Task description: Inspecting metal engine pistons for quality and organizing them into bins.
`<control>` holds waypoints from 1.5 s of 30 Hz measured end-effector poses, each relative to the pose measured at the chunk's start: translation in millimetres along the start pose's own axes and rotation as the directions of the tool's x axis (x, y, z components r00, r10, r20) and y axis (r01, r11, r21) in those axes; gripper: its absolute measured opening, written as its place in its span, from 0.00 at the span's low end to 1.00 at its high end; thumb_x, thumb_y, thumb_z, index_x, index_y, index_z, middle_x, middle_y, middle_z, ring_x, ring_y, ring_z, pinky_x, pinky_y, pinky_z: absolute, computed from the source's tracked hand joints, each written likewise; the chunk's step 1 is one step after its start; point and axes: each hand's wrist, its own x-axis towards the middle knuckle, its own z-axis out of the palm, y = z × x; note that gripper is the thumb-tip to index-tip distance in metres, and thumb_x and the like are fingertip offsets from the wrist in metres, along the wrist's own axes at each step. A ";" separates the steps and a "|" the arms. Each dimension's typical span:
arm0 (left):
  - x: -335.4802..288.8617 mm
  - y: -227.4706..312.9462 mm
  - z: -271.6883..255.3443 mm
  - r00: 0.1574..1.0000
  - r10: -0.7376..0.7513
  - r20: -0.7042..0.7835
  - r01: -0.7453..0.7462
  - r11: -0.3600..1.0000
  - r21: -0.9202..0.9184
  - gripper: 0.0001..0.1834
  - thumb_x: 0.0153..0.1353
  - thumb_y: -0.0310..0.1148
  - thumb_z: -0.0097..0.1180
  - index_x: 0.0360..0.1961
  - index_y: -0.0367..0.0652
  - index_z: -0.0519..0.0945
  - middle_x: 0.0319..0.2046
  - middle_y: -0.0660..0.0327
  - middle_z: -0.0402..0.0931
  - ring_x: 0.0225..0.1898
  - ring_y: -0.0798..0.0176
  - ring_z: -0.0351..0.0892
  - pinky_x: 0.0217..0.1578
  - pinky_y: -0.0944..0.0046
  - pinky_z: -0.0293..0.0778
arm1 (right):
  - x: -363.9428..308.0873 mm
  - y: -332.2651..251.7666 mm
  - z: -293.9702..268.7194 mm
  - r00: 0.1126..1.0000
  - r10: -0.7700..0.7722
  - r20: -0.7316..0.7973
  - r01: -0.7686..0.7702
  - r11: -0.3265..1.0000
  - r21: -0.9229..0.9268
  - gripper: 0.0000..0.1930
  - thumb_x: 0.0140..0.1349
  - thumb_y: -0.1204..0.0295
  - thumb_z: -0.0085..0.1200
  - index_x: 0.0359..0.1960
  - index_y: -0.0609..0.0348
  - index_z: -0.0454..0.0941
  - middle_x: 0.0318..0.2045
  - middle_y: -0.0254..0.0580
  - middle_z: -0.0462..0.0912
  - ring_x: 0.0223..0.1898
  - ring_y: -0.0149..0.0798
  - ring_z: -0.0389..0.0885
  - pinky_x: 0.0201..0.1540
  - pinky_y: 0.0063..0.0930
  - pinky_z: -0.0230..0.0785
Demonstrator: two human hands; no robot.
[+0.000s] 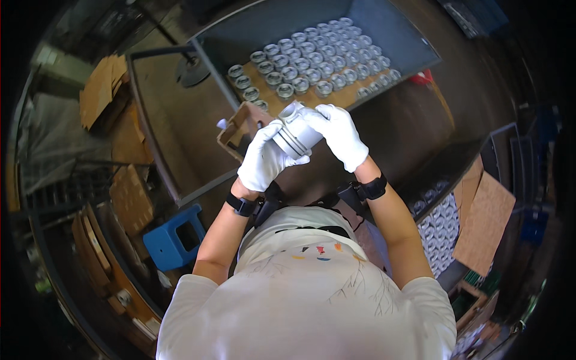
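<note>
A silver-grey metal piston (300,133) is held up in front of me, tilted, with dark ring grooves round its lower end. My left hand (263,158), in a white glove, is closed round its grooved end from the left. From the right, my right hand (339,135), also gloved in white, has its fingers pressed on the piston's upper side. Just behind my left hand is a small open brown box (247,123) with a white-tipped piece at its edge.
Beyond my hands a grey-walled bin (384,27) has rows of similar pistons (312,75) on a brown board. More metal parts (439,231) lie at right beside cardboard sheets (489,219). A blue stool (174,239) and more cardboard (103,90) are at left.
</note>
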 end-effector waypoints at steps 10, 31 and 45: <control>64.5 -96.9 47.8 0.973 -0.230 -0.002 0.224 0.945 0.240 0.28 0.62 0.43 0.55 0.59 0.40 0.67 0.50 0.51 0.75 0.45 0.52 0.80 0.39 0.53 0.82 | -58.8 60.7 -107.9 0.868 0.496 0.005 -0.437 0.760 0.481 0.21 0.64 0.55 0.56 0.37 0.67 0.81 0.29 0.38 0.81 0.29 0.27 0.76 0.34 0.26 0.70; 184.4 -290.9 177.0 0.482 -0.870 0.105 0.805 0.487 0.339 0.32 0.62 0.54 0.46 0.56 0.38 0.72 0.47 0.48 0.78 0.42 0.45 0.81 0.30 0.50 0.82 | -249.1 69.0 -290.0 0.533 0.539 -0.652 -0.369 0.841 0.395 0.17 0.67 0.60 0.53 0.40 0.65 0.82 0.29 0.38 0.84 0.22 0.27 0.74 0.29 0.25 0.68; 247.0 -396.8 226.7 0.140 -0.981 -0.136 0.912 0.074 0.402 0.28 0.63 0.54 0.42 0.54 0.45 0.75 0.46 0.56 0.79 0.43 0.49 0.80 0.28 0.47 0.79 | -317.6 74.4 -300.1 0.250 0.773 -0.583 -0.602 0.596 0.531 0.21 0.67 0.53 0.52 0.45 0.61 0.79 0.24 0.34 0.81 0.24 0.27 0.77 0.26 0.24 0.68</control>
